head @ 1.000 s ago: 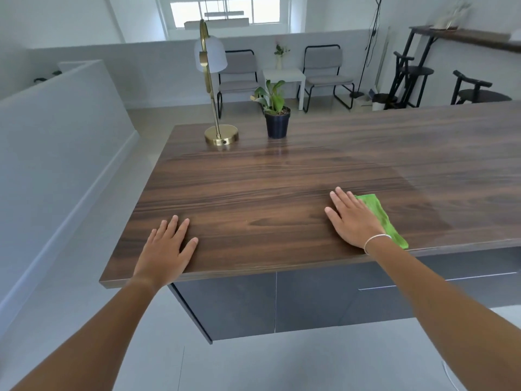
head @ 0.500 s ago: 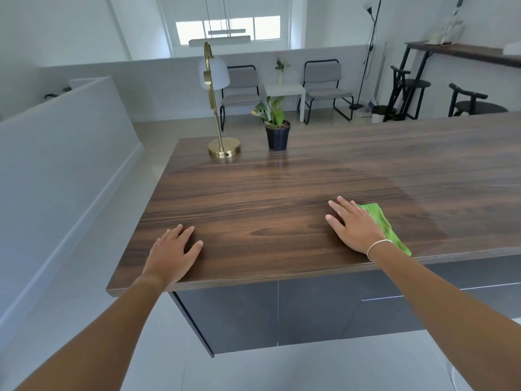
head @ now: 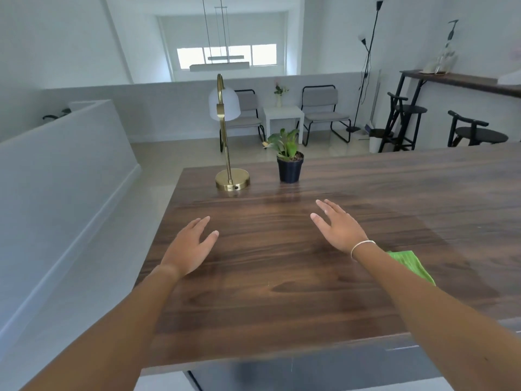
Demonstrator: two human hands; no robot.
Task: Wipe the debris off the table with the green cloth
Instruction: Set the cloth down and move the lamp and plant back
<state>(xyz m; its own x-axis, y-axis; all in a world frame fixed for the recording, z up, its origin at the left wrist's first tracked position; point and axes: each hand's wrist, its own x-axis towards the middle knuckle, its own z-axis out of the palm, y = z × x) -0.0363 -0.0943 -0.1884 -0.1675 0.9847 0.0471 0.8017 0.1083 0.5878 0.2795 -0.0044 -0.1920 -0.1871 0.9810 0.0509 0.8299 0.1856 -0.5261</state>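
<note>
The green cloth [head: 411, 265] lies flat on the dark wooden table [head: 282, 292], partly hidden under my right forearm. My right hand [head: 337, 227] is held out over the table beyond the cloth, fingers apart, holding nothing, with a bracelet at the wrist. My left hand [head: 191, 245] hovers over the table's left part, open and empty too. I can make out no debris on the wood.
A brass desk lamp [head: 231, 179] with a white shade and a small potted plant [head: 289, 163] stand at the table's far left. Chairs, a white side table and black stools are in the room beyond. The table's left edge drops to the floor.
Both hands have lifted off the table and moved forward. My right hand has come off the green cloth, which stays behind near my forearm. The view has shifted closer over the table.
</note>
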